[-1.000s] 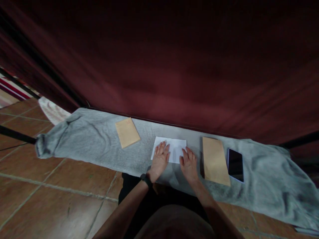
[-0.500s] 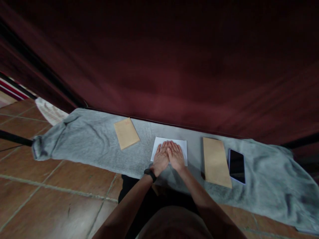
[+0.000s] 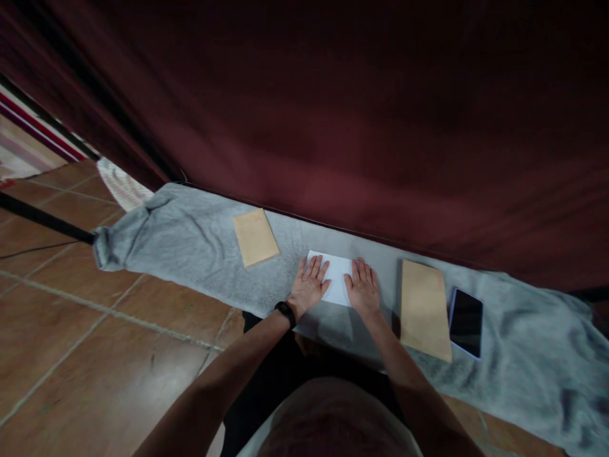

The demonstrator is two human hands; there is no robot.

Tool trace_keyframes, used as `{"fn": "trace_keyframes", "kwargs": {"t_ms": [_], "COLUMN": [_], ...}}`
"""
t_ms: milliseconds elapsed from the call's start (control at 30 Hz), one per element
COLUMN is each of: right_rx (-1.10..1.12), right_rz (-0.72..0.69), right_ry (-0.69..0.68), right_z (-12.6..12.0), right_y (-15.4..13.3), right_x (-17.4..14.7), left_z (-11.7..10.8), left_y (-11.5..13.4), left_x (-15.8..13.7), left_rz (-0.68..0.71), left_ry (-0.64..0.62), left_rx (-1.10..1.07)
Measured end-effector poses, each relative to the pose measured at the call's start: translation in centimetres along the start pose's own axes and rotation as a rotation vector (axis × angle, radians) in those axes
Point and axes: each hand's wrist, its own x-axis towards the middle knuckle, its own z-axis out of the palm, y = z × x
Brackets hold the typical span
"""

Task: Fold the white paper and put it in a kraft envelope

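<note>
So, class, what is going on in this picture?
A person presses both hands flat on a white sheet of paper lying on a grey cloth. The left hand and right hand rest on its two ends. A small brown envelope lies to the left, a larger brown envelope and a phone to the right.

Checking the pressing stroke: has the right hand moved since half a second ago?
Yes. The right hand has slid rightward from the middle of the white paper to its right edge, toward the large brown envelope, away from the left hand.
</note>
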Motion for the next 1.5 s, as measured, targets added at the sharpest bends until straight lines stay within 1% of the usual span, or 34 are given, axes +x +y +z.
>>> {"fn": "trace_keyframes", "kwargs": {"t_ms": [133,267,367,467,600,667,733,900,1067,1200,1300,1500], "right_rx": [-0.002,0.01,0.007,0.04,0.139,0.156,0.143,0.057,0.0,-0.016,-0.019,-0.033], "right_rz": [0.022,0.031,0.076,0.072,-0.074,-0.106,-0.116,-0.143,-0.116,-0.079,-0.039,0.014], "right_ry": [0.015,0.063,0.104,0.08,-0.061,-0.117,-0.155,-0.2,-0.215,-0.195,-0.167,-0.125], "right_z": [-0.2,-0.6,-1.0,-1.3,-1.2,-1.0,-0.9,-0.8,-0.8,-0.7,-0.5,0.0], "right_y": [1.0,2.0,1.7,-0.2,-4.2,-5.7,-6.3,-5.5,-4.7,-4.4,-4.1,-3.3], "right_x": [-0.8,-1.8,-2.2,-2.2,-1.8,-1.5,-1.4,-1.1,0.0,0.9,1.3,1.2], "left_z": [-0.1,0.0,0.0,0.0,-0.1,-0.1,-0.1,0.5,1.1,1.2,1.3,1.5], "left_y": [-0.2,-0.3,-0.4,-0.4,-0.1,0.1,0.4,0.9,1.0,0.3,-0.1,-0.5], "left_x": [-0.5,-0.8,-0.9,-1.0,-0.9,-0.7,-0.5,0.5,2.1,3.2,3.6,3.2], "left_rz": [-0.006,-0.01,-0.008,-0.011,-0.036,-0.043,-0.028,-0.007,0.02,0.028,0.008,-0.032], "left_ry": [-0.015,-0.012,-0.01,0.001,0.022,0.029,0.032,0.024,0.015,0.021,0.022,0.03], "left_rx": [0.013,0.016,0.016,0.007,0.006,-0.004,-0.025,-0.058,-0.064,-0.048,-0.042,-0.036]}}
